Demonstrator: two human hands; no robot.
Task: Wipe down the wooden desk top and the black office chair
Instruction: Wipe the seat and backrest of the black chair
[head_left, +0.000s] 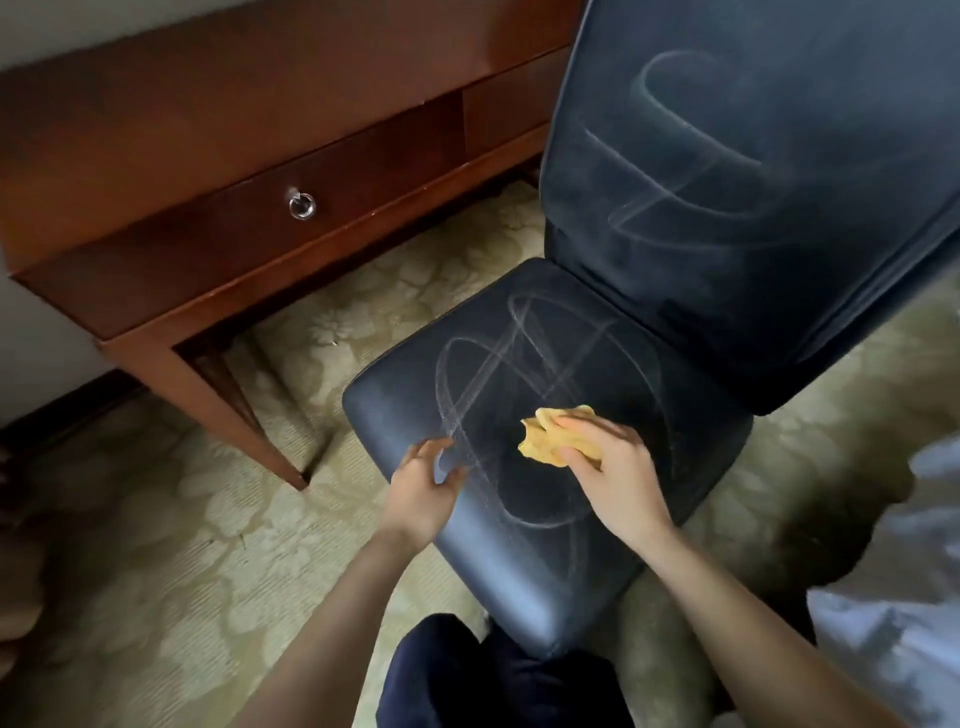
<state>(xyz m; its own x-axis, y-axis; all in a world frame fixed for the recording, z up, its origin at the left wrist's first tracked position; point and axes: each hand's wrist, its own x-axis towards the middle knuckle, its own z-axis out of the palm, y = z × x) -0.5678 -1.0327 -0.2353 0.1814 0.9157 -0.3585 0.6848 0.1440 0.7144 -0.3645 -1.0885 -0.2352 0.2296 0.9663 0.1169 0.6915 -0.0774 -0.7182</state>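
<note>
Black office chair (675, 291) standing on patterned carpet (156, 545), seat w/ pale looping streaks across middle, similar streaks on backrest. Yellow cloth (540, 434) bunched, pressing on seat center-right, toward front half. Right hand (613, 467) gripping cloth, fingers curled over it. Left hand (426, 483) hanging open at seat's left edge, fingers spread narrow, holding nothing, fingertips about touching leather. Wooden desk (218, 156) standing left of chair, along wall, drawer w/ ring pull (302, 205) facing out.
</note>
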